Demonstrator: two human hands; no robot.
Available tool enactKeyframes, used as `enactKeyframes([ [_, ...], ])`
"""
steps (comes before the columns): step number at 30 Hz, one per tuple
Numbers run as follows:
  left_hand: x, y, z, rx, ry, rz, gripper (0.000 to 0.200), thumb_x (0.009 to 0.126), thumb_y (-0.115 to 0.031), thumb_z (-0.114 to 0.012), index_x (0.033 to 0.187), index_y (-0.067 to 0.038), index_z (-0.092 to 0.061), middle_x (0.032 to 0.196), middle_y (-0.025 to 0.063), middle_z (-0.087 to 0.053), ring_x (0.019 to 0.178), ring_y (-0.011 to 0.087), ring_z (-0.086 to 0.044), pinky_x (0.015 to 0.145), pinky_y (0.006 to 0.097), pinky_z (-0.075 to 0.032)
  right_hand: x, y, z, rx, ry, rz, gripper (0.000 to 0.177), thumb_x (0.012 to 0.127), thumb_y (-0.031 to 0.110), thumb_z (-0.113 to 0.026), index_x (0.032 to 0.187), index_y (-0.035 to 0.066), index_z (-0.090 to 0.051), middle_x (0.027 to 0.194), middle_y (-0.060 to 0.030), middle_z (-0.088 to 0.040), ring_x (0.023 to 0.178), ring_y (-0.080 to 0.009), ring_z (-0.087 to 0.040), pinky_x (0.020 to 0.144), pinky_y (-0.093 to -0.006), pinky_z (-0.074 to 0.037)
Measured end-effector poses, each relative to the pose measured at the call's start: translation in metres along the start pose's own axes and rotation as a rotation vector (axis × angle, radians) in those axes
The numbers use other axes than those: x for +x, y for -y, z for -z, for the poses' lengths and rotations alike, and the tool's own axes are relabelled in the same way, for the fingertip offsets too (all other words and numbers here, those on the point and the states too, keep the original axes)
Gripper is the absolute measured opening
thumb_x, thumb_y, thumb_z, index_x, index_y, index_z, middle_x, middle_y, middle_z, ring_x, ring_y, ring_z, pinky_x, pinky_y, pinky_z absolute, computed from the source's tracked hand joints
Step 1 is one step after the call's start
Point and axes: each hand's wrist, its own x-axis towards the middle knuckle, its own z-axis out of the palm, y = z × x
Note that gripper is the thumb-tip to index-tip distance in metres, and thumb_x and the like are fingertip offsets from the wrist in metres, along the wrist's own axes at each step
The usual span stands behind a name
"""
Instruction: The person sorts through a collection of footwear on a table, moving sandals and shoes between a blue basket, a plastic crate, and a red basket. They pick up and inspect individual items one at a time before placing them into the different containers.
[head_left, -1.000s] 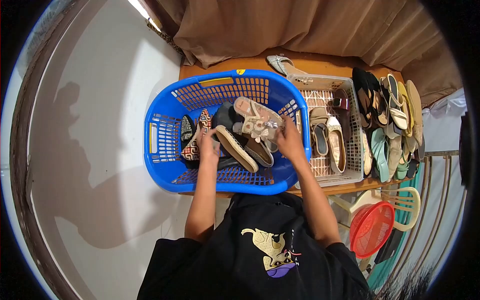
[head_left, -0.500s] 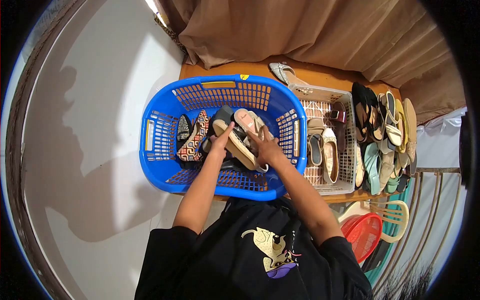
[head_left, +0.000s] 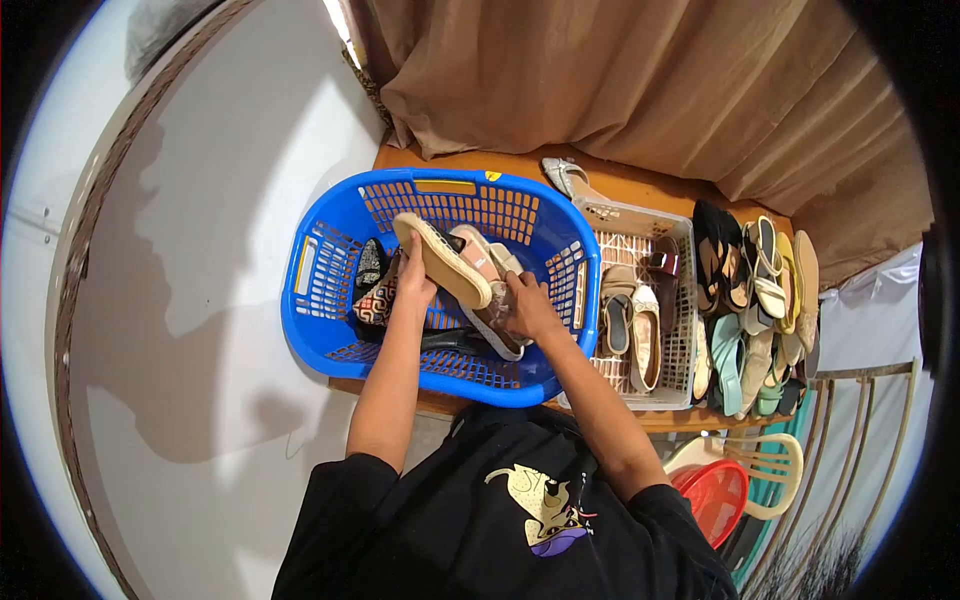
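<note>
My left hand [head_left: 416, 282] is closed around a flat shoe with a tan sole and woven rope-like edge [head_left: 445, 262], sole turned toward me, held tilted inside the blue laundry basket [head_left: 440, 383]. My right hand [head_left: 532, 308] has its fingers bent over a pale sandal [head_left: 492, 335] in the basket's right half; part of its grip is hidden. A pink-beige slipper [head_left: 476, 252] lies just above those fingers. At the basket's left are a patterned shoe [head_left: 375, 303] and a black-and-silver shoe [head_left: 371, 262]. A black shoe [head_left: 452, 340] lies near the front wall.
A white plastic crate [head_left: 680, 300] with several shoes stands right of the basket. Beyond it, many sandals, including a mint-green one [head_left: 729, 350], cover the table end. A silver shoe [head_left: 567, 178] lies behind the crate. A red basket [head_left: 718, 500] rests on a cream chair [head_left: 785, 475].
My left hand has lifted the rope-edged shoe up and leftward, away from the pale sandal. My right hand stays at the basket's right side. The camera view has shifted slightly.
</note>
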Motion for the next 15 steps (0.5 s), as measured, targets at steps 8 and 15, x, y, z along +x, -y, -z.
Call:
enactKeyframes([
  [8, -0.06, -0.043, -0.056, -0.262, 0.282, -0.13, 0.045, 0.094, -0.041, -0.071, 0.124, -0.011, -0.059, 0.107, 0.0046, -0.065, 0.1, 0.0219, -0.064, 0.088, 0.0402, -0.054, -0.076, 0.05, 0.093, 0.198, -0.309, 0.095, 0.106, 0.052, 0.023, -0.098, 0.138, 0.0, -0.042, 0.128, -0.0317, -0.044, 0.118, -0.0522, -0.049, 0.1, -0.0525, -0.047],
  [15, -0.103, -0.041, -0.124, -0.145, 0.26, -0.283, 0.052, 0.089, -0.037, -0.078, 0.128, -0.012, -0.055, 0.11, 0.0039, -0.062, 0.103, 0.021, -0.063, 0.089, 0.04, -0.055, -0.152, 0.019, 0.149, 0.244, -0.349, 0.083, 0.087, 0.057, 0.005, -0.087, 0.134, 0.006, -0.046, 0.137, -0.0337, -0.034, 0.126, -0.0562, -0.043, 0.104, -0.0531, -0.045],
])
